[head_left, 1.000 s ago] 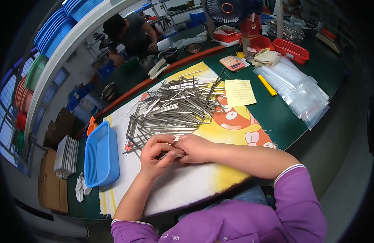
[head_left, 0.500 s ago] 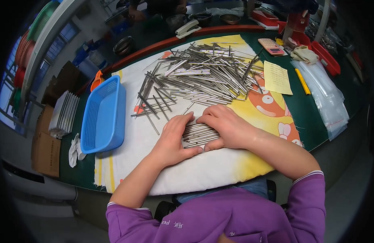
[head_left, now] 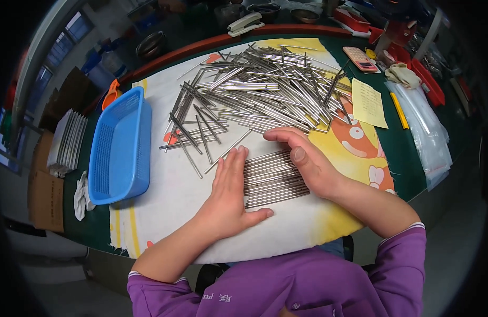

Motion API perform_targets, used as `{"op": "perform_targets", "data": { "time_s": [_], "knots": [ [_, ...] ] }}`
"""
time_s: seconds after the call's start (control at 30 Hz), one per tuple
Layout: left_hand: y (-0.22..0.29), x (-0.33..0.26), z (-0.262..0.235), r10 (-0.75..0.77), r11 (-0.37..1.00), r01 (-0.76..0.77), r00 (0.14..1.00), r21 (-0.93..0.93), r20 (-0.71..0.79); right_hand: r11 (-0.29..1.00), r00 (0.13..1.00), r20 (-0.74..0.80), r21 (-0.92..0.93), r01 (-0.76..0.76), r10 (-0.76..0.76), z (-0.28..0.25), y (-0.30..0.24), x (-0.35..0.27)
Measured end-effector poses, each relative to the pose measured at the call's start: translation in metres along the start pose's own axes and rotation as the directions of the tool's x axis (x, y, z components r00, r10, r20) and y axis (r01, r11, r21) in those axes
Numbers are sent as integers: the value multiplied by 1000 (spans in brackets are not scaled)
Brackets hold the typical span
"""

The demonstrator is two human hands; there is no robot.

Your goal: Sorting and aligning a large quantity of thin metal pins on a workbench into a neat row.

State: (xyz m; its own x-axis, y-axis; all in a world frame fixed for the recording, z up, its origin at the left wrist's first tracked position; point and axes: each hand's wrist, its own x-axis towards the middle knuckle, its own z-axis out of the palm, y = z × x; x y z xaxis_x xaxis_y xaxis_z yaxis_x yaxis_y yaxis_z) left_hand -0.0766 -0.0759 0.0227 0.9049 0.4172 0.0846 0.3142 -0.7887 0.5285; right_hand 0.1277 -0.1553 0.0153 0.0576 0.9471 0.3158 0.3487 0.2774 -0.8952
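Note:
Thin metal rods [head_left: 274,179] lie side by side in a flat row on the cloth, between my two hands. Against their left ends rests my left hand [head_left: 231,193], its fingers stretched out and thumb pointing right. My right hand [head_left: 310,164] is at their right ends, fingers extended and thumb raised, covering part of the row. Neither hand grips anything. Beyond them spreads a large tangled pile of similar metal rods [head_left: 265,90]. One single rod [head_left: 227,152] lies apart, just above my left hand.
A blue plastic basket [head_left: 120,153] stands at the left, near white gloves [head_left: 83,196]. A padded cloth [head_left: 170,222] covers the green table. To the right are a yellow note [head_left: 369,103], a yellow marker [head_left: 399,111], clear plastic bags [head_left: 421,137] and a pink calculator [head_left: 361,58].
My hands have moved apart and opened from around the rods. The rods, bunched before, now show as a wider flat row. The whole view has shifted slightly.

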Motion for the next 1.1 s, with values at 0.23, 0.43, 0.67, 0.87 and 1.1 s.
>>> {"op": "perform_targets", "data": {
  "time_s": [0.23,0.43,0.67,0.87,1.1],
  "knots": [
    [2,0,2,-27,1000,27,1000,-15,13,985,997,-19,149,82,-80,2,4,7],
    [3,-8,5,77,958,-93,995,270,67,830,997,-16,-556,52,-73,-14,-13,0],
    [13,-13,4,106,948,-140,986,285,132,703,997,-13,-710,41,-71,-11,-9,-3],
    [17,-18,2,98,944,-143,982,297,160,748,993,-59,-663,38,-103,-28,-30,2],
    [8,-10,2,74,950,-106,990,293,119,823,993,9,-559,-96,122,-32,-27,1]
  ]
}}
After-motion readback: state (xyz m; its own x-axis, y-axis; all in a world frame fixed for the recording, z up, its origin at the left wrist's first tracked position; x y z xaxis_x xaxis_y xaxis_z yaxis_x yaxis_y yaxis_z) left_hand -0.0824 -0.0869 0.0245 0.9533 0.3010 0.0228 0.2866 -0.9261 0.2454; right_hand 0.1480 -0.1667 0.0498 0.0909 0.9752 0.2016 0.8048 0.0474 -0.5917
